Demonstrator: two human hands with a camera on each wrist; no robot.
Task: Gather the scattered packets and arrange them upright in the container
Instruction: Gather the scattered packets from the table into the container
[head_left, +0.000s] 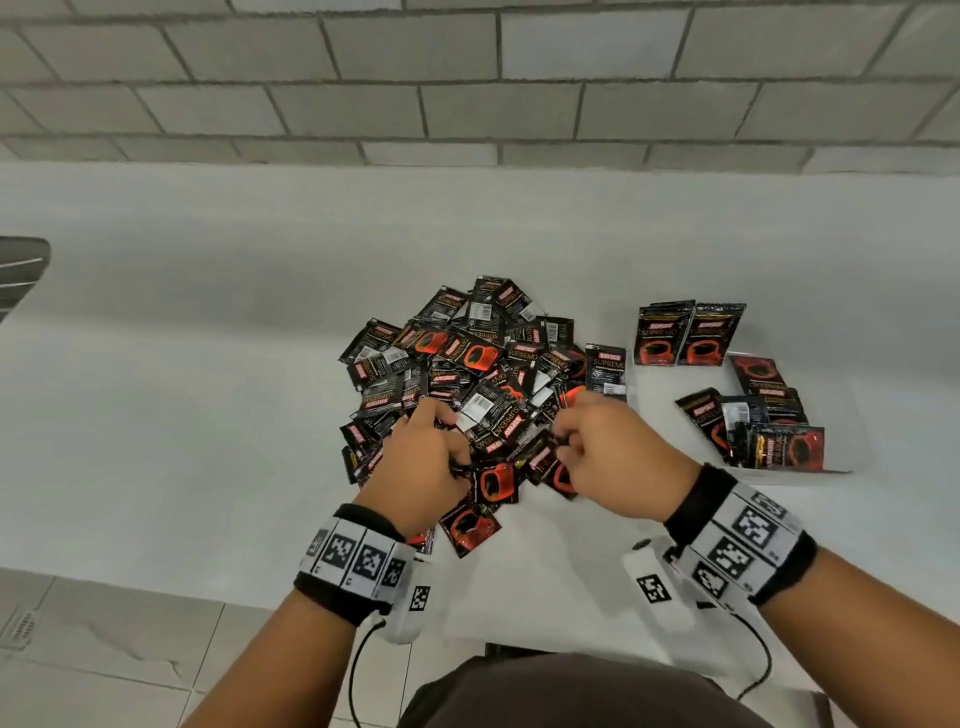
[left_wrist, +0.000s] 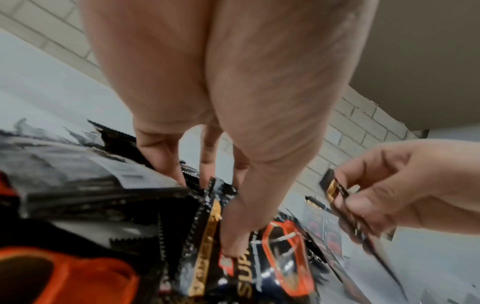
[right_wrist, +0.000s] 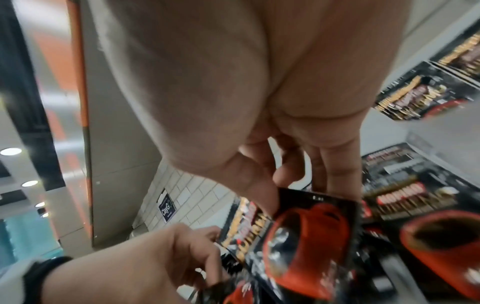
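A heap of black-and-red coffee packets (head_left: 467, 374) lies mid-table. To its right stands a clear container (head_left: 660, 410). Two packets (head_left: 685, 335) stand upright at its back and several more (head_left: 763, 431) lean at its front right. My left hand (head_left: 457, 462) digs into the heap's near edge, and its thumb (left_wrist: 233, 242) and fingers pinch a gold-striped packet (left_wrist: 207, 236). My right hand (head_left: 563, 447) is just right of it and pinches a packet with a red cup (right_wrist: 306, 236) between thumb and fingers. The hands almost touch over the near packets (head_left: 493, 483).
The white table (head_left: 208, 364) runs back to a grey brick wall (head_left: 467, 78). A dark object (head_left: 21, 270) pokes in at the left edge. Tiled floor (head_left: 104, 649) shows below the table's near edge.
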